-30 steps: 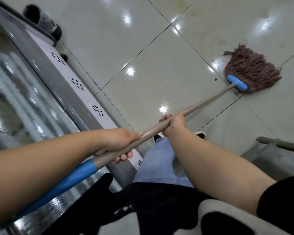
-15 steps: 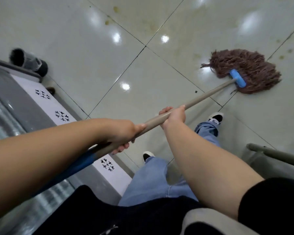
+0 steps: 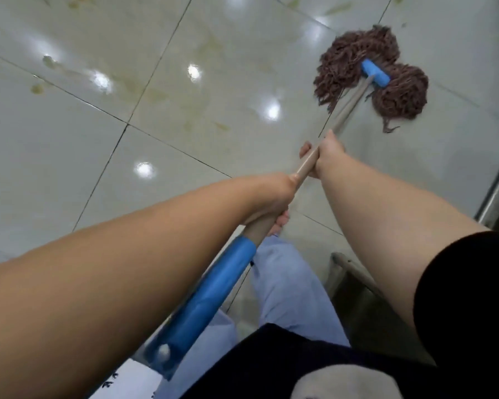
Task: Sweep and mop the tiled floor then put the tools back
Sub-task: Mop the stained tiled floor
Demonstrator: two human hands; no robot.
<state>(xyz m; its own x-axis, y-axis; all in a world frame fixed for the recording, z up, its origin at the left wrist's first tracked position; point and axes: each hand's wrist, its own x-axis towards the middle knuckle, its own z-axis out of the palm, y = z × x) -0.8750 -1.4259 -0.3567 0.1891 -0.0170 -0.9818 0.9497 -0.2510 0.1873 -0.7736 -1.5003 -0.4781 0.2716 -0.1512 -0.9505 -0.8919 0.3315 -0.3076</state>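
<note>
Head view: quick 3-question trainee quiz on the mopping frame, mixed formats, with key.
1. True or false: both hands grip the mop handle.
2. Which hand sits nearer the mop head? A) left B) right
3. Fill in: the yellowish stains lie on the tiles to the ____ of the mop head in the picture.

Key:
1. True: left hand and right hand both wrap it.
2. B
3. left
</note>
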